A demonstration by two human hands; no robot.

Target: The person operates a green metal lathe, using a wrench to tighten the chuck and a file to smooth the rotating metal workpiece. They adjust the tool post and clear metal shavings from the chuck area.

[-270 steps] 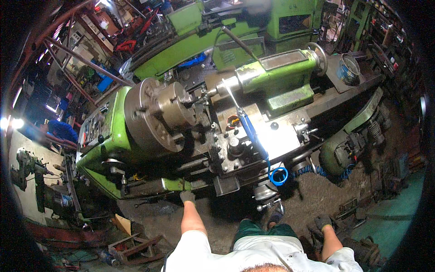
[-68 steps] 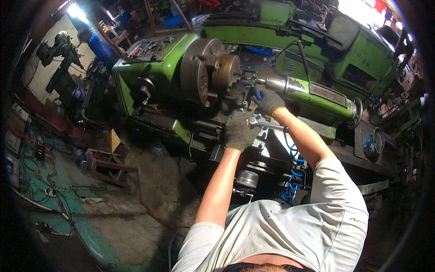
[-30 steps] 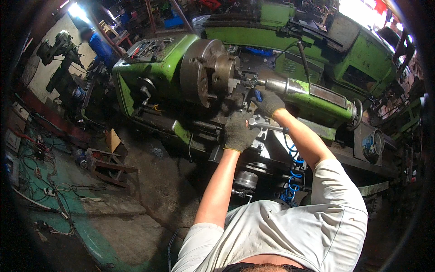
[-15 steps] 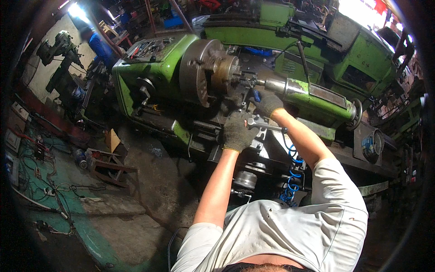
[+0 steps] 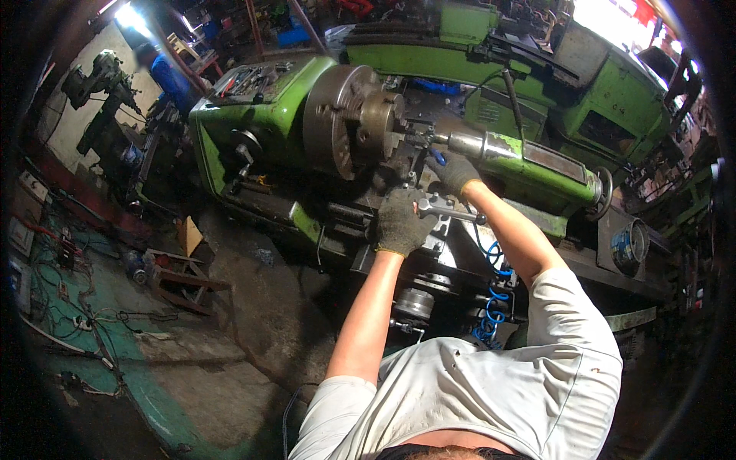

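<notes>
My gloved left hand lies over the lathe carriage with its fingers curled, beside a metal clamping lever. What those fingers hold, if anything, is hidden. To its right and farther away, my gloved right hand is closed round a blue-handled tool, which looks like an air blow gun; its front is hard to make out. A coiled blue hose runs up beneath my right forearm. Left of that hand, the large chuck carries a round metal workpiece. The tailstock quill points toward it.
The green headstock has small tools on top. At the right is the tailstock handwheel, near a metal bucket. Another green machine stands behind. Cables and a metal frame lie on the left floor. A person in blue stands far left.
My right hand has shifted slightly toward me and right, and the blue handle shows more clearly above it. My left hand stays in place. The workpiece surface looks different, with holes now visible.
</notes>
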